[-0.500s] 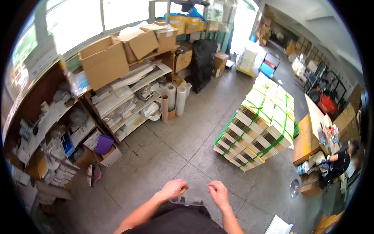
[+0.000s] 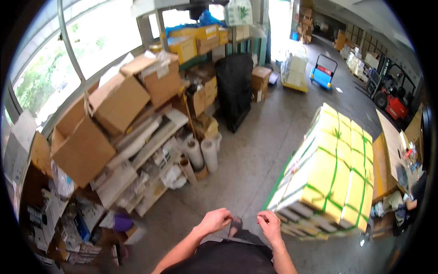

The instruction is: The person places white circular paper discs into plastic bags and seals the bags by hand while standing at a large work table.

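Note:
My left hand (image 2: 216, 222) is held in front of my waist, its fingers curled together in a pinch. Level with it, a short gap away, my right hand (image 2: 270, 225) has its thumb and fingers closed too. Whatever either hand pinches, if anything, is too small or faint to make out. My foot (image 2: 236, 224) shows on the floor between them. Nearest to my right hand is a big block of stacked bundles (image 2: 326, 176), yellow on top and tied with green strap. Neither hand touches it.
Shelves (image 2: 157, 150) with loose goods and open cardboard boxes (image 2: 84, 150) line the left. Upright rolls (image 2: 209, 155) and a black-wrapped object (image 2: 233, 86) stand by them. Farther off are a blue cart (image 2: 321, 75) and a red forklift (image 2: 396, 102). A person (image 2: 413, 201) is at the right edge.
The view has moved forward and turned, so the strapped stack looks larger and closer to my right hand. My hands keep the same closed pose before my waist. One foot has come into view.

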### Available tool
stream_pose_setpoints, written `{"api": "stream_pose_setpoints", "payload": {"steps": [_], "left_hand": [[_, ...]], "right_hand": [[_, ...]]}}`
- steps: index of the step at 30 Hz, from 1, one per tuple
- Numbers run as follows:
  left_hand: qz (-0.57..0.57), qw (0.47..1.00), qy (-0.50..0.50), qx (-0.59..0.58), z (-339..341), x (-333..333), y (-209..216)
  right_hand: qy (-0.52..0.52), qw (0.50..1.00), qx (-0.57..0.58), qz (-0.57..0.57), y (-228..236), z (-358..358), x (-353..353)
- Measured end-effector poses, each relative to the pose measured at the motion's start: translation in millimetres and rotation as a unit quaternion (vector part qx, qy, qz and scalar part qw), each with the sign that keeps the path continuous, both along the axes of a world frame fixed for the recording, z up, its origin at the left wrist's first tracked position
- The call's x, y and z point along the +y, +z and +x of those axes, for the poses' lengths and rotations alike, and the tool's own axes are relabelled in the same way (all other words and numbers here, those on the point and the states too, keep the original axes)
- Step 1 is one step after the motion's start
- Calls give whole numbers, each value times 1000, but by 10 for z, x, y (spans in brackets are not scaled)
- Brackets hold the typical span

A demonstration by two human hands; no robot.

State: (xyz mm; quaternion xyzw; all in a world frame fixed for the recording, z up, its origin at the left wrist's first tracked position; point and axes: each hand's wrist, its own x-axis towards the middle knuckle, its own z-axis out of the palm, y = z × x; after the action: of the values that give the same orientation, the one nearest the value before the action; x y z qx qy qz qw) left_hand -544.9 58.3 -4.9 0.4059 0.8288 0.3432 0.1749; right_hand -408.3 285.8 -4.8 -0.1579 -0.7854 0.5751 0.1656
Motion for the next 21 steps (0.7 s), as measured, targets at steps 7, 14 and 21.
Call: {"api": "stream_pose_setpoints", "payload": {"steps": [7,14,21], "left_hand": [[49,992,101,-52,-1997,820,497],[113,978,121,-124,-4150,1466,174],[210,953,217,-32,-6346,2060,812]], "right_hand": [[96,990,34,99,718,-2579,993],[134,973,76,172,829,-4826,1589],[205,917,183,288,1726,-7376,2107]]}}
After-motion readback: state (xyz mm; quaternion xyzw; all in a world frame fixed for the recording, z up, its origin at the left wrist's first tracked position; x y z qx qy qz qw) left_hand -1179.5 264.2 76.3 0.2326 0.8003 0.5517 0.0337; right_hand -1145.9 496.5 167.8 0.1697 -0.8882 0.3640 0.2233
